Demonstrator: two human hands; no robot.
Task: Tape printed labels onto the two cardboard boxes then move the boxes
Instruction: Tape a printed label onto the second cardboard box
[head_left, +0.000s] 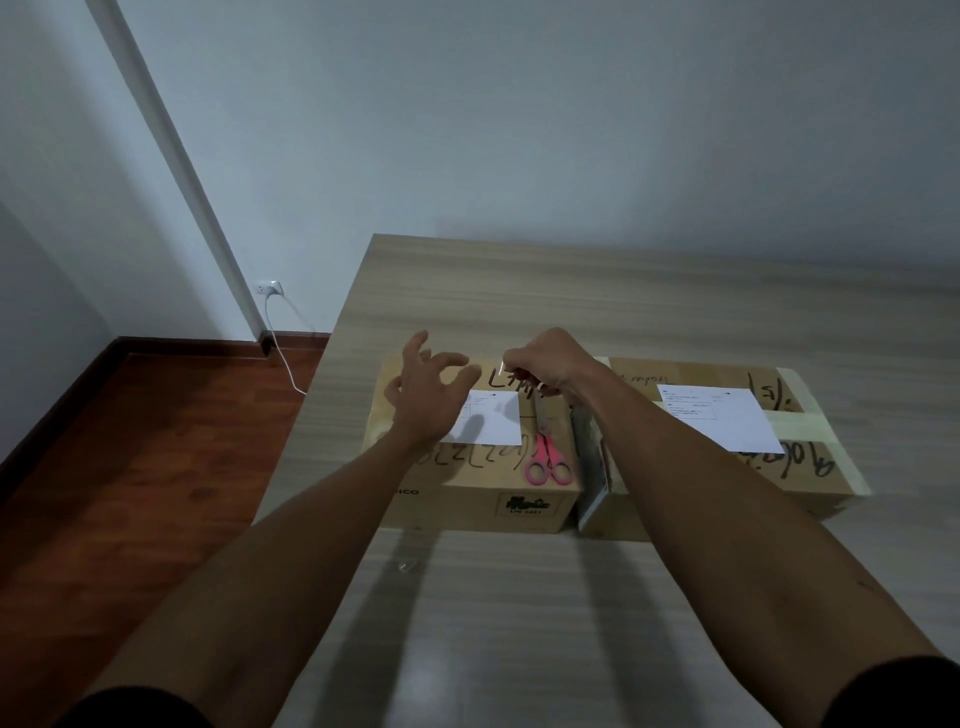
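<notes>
Cardboard boxes both carried loose labels; my right hand (545, 364) pinched a tape strip (500, 370), left hand (426, 395) open, nothing moved.

A pale wood table (623, 312) stands by grey walls (519, 130). At nine o'clock lies a red-brown floor (130, 467).

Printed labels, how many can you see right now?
2. One label lies on the left box, partly behind the left hand. The other label lies on the right box. More may be hidden.
</notes>
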